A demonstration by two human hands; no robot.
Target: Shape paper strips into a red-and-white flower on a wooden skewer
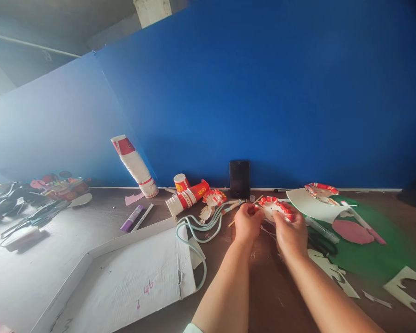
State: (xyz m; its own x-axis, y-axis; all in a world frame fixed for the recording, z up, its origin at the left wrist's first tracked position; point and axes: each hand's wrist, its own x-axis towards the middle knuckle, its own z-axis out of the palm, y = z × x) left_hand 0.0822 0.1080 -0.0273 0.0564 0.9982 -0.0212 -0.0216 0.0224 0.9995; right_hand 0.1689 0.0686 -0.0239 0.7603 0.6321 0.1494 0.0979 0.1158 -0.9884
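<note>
Between my two hands is a cut paper cup (270,207), its strips folded into a red and white ring round a pale middle. My left hand (247,223) pinches its left edge, fingers closed. The fingers of my right hand (291,231) close on its lower right side. A thin stick (232,223) shows just left of my left hand; whether the hand touches it, I cannot tell. Another cut paper cup (214,199), with spread strips, lies farther left. A similar red and white ring (321,192) rests on white paper (314,206) at the right.
A leaning stack of paper cups (137,166) stands at the back left. Pale blue cable (194,229) curls over a white cardboard tray (125,282). A phone (239,179) leans on the blue partition (263,92). Purple glue stick (131,218), pink oval (352,231) and paper scraps (333,270) lie around.
</note>
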